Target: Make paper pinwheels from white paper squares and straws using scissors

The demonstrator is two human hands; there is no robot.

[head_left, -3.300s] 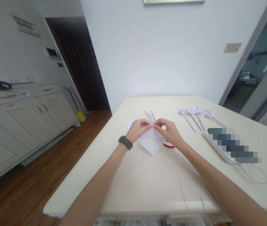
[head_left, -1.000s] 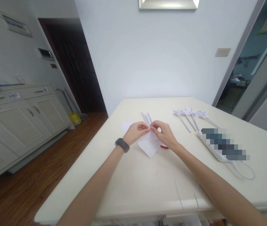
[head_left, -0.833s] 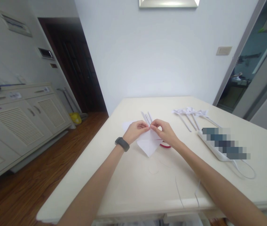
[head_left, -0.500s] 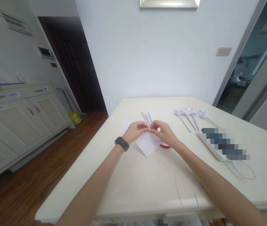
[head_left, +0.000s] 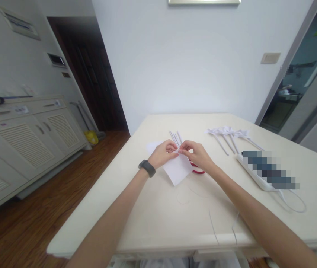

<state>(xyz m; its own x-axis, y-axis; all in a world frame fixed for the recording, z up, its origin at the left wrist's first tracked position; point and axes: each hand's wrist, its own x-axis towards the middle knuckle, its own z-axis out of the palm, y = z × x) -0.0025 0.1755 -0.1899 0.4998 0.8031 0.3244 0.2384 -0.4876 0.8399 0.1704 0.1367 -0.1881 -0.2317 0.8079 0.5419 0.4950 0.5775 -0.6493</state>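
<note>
A white square of paper (head_left: pixel 177 172) hangs with one corner toward me, its far edge pinched between my two hands. My left hand (head_left: pixel 162 153), with a dark band on the wrist, closes thumb and fingers on the paper's upper left. Close beside it, my right hand (head_left: pixel 196 153) pinches the same far part; the fingertips nearly meet. Several thin white paper sticks (head_left: pixel 176 137) lie just beyond the fingers. Under the right hand shows the red handle of what looks like scissors (head_left: pixel 198 172). Another white sheet (head_left: pixel 152 147) lies left of my left hand.
Several white paper pinwheels on sticks (head_left: pixel 227 131) lie at the right back of the cream table (head_left: pixel 153 216). Nearer stands a white device (head_left: pixel 253 175) with a blurred top and a cable. Thin threads (head_left: pixel 213 226) lie near the front edge. A wall closes the far side.
The paper's near face has turned and looks flatter and wider to the right. Both hands still pinch its far part. The view has shifted slightly, and more of the red handle shows.
</note>
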